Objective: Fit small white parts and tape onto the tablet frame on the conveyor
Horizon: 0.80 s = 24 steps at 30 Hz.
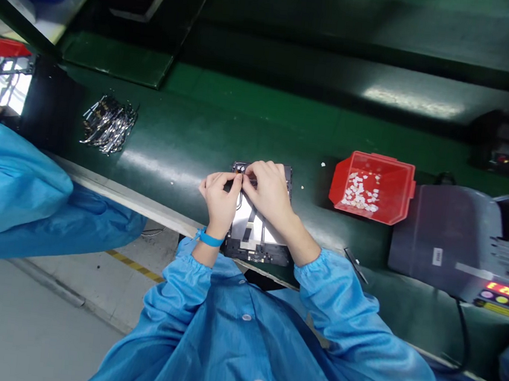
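An opened tablet-like device [257, 230] lies on the green bench right in front of me, its silvery inner plate and dark circuit parts showing. Over its upper left part, my left hand [221, 199] has thumb and forefinger pinched together. My right hand [269, 191] rests over the top of the same device, fingers bent and pinching close beside the left fingertips. Whatever sits between the fingertips is too small to make out. A small white bit [241, 168] shows on the device just above the fingers. A blue wrist strap [211, 239] circles my left wrist.
Right of the device stands a red bin [403, 188] holding small white pieces, beside a grey machine [441, 234] with a lit display. A dark thin tool [356, 265] lies near the bench edge. Leftward are a pile of metallic strips [109, 124] and a co-worker's blue sleeve [10, 180].
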Each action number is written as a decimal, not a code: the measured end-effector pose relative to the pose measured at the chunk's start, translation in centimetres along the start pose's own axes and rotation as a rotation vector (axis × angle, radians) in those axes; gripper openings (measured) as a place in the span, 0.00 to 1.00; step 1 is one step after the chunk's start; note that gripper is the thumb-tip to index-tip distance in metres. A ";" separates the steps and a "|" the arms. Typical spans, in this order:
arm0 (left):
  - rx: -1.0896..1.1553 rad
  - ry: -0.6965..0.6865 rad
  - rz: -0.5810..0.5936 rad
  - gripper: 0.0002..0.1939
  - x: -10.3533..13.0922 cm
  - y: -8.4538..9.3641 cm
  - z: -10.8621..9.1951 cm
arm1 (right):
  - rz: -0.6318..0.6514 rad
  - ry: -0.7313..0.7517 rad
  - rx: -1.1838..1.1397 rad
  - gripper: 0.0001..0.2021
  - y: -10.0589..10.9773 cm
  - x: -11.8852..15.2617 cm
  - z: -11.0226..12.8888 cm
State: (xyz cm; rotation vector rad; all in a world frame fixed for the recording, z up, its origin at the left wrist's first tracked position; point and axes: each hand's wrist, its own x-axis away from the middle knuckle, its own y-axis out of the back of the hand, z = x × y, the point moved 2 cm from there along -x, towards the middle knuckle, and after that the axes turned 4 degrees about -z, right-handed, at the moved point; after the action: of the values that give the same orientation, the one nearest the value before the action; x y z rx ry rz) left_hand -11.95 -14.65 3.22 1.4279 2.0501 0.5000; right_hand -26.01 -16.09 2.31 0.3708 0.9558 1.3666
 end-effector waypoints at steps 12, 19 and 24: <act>0.046 -0.061 -0.012 0.06 0.0 -0.1 0.5 | 0.051 0.005 -0.097 0.08 -0.1 -0.8 0.0; 0.040 -0.039 -0.018 0.06 -0.1 -0.1 0.7 | -0.002 -0.021 0.040 0.06 4.0 -0.5 0.2; 0.081 -0.033 -0.044 0.06 -0.5 -0.3 0.9 | -0.130 -0.283 0.440 0.11 13.2 3.2 -6.0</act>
State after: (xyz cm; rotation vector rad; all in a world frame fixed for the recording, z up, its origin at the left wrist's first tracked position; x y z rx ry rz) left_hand -11.46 -15.26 2.45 1.4244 2.0920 0.3758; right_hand -39.40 -12.01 7.25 0.7980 1.0185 0.9476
